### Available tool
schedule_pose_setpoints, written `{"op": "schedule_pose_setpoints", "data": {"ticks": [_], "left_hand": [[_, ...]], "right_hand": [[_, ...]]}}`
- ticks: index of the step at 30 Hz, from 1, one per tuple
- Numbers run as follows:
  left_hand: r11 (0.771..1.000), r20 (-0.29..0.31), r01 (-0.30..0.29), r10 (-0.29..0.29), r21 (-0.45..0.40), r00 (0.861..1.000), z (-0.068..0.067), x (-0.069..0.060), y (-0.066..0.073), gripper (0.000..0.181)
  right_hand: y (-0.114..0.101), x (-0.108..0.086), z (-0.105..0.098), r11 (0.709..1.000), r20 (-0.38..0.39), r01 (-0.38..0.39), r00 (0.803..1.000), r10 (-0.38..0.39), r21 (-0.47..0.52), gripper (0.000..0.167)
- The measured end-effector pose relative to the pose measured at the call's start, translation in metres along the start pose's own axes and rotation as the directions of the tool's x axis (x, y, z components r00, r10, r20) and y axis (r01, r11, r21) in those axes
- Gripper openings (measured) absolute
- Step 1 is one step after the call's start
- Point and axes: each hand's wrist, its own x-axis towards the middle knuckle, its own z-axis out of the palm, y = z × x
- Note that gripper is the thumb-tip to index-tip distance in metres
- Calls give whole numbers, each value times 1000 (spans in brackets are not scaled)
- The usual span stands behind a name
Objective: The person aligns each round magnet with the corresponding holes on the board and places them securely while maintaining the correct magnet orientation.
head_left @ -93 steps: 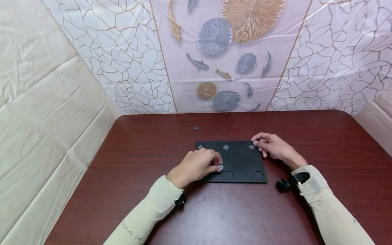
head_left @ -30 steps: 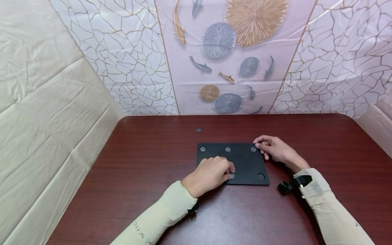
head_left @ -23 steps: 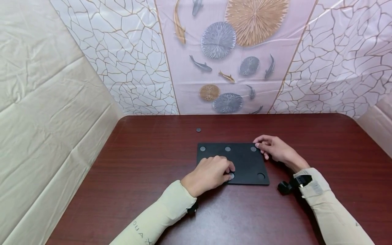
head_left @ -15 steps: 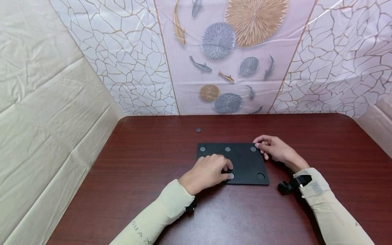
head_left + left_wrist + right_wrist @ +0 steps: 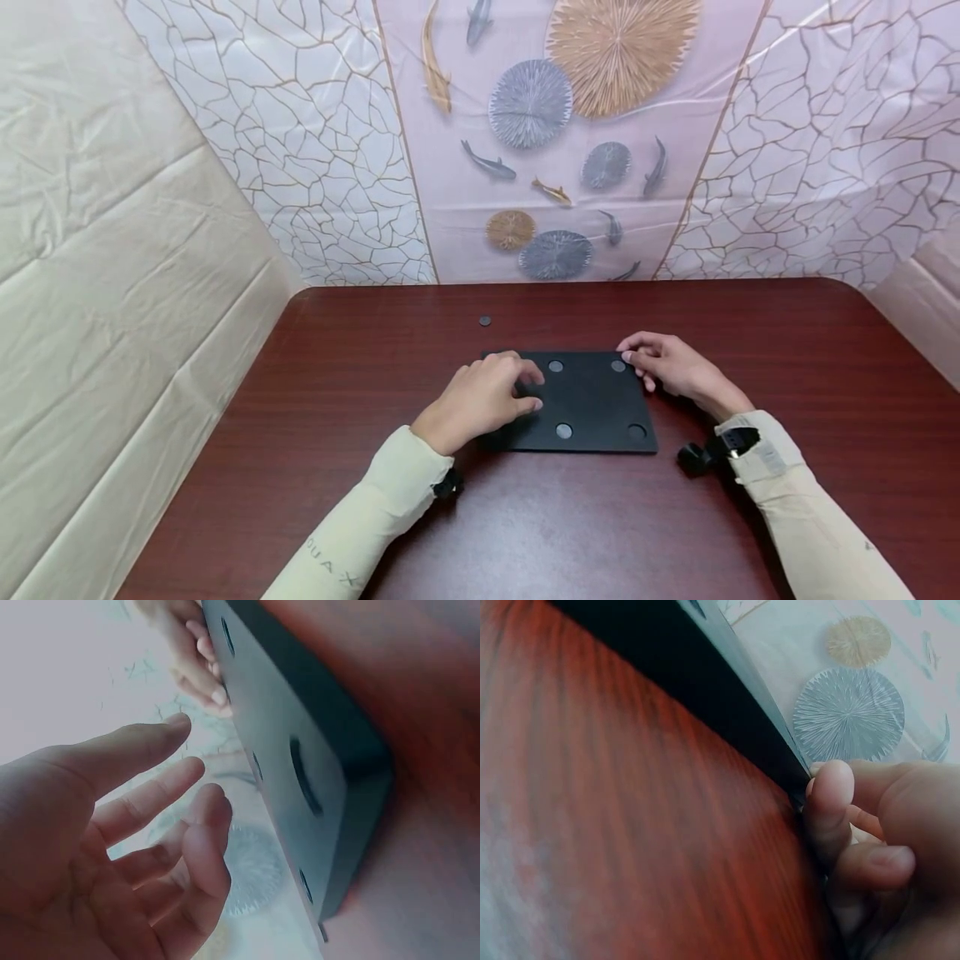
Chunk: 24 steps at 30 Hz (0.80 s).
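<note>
A flat black board (image 5: 596, 404) with round recesses lies on the table. Grey coins sit in the near middle recess (image 5: 564, 431), the far middle one (image 5: 555, 366) and the far right one (image 5: 618, 365). The near right recess (image 5: 637, 431) holds nothing. My left hand (image 5: 480, 396) hovers over the board's left part, thumb and fingers apart and holding nothing, as the left wrist view also shows. It hides the recesses at that end. My right hand (image 5: 675, 365) pinches the board's far right corner with thumb and index finger; the right wrist view shows the fingertips at that corner.
A loose coin (image 5: 485, 321) lies on the dark red table (image 5: 360, 375) behind the board's far left corner. A patterned sheet (image 5: 495, 187) hangs behind the table's back edge, and a pale cloth (image 5: 135, 250) at the left side.
My left hand carried a coin rightward to the near middle recess, let go of it there, then drew back left and up with spread fingers. The right hand has stayed at its corner.
</note>
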Motion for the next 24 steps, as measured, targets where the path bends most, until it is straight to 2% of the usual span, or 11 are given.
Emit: {"op": "schedule_pose_setpoints", "data": {"ticks": [7, 12, 17, 24], "left_hand": [[996, -14, 68, -69, -55, 998, -7, 0, -20, 32], [992, -46, 99, -103, -81, 994, -11, 4, -31, 37], [989, -79, 120, -127, -85, 989, -16, 13, -41, 41], [975, -92, 150, -167, -167, 982, -25, 29, -53, 41]], "right_hand": [[1, 2, 4, 1000, 5, 9, 1000, -9, 15, 30], [-1, 0, 4, 1000, -11, 6, 1000, -6, 10, 29], [-1, -1, 3, 1000, -26, -10, 1000, 10, -13, 28], [-1, 0, 0, 999, -31, -32, 999, 31, -27, 27]]}}
